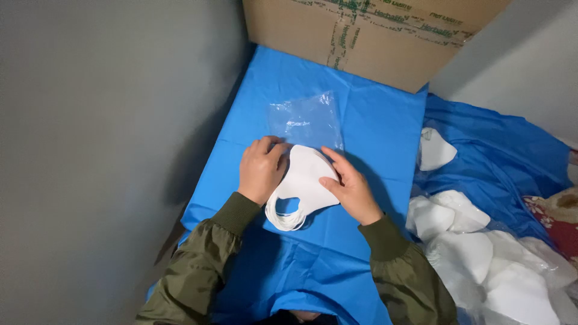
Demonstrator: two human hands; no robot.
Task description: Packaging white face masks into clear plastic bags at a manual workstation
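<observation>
**packer_q:** ok so what's going on with the hands here?

**bluecloth:** Both are on a small stack of white masks [304, 183] lying flat on the blue cloth [373, 126], pretty much dead centre in front of the person. Left hand [260, 168] is curled over the stack's left edge, fingers bent down on it. Right hand [351, 188] pinches the right edge, thumb on top, fingers along the side. So both are gripping the same stack, neither is loose.

**packer_q:** which way does the stack lie?

**bluecloth:** Long axis runs tilted, from the ear loops at the near-left end up to the rounded end at the far right. Loops hang out toward the person, just below the left hand.

**packer_q:** and the bag?

**bluecloth:** Clear bag [306, 120] lies flat just beyond the stack, straight ahead of the hands, its near edge about touching the masks. Can't tell which end is open. Both hands look about equally near it, left maybe a touch closer.

**packer_q:** other stuff?

**bluecloth:** Cardboard box [373, 36] at the back, a heap of loose masks [481, 253] off to the right, well apart from the hands.
</observation>
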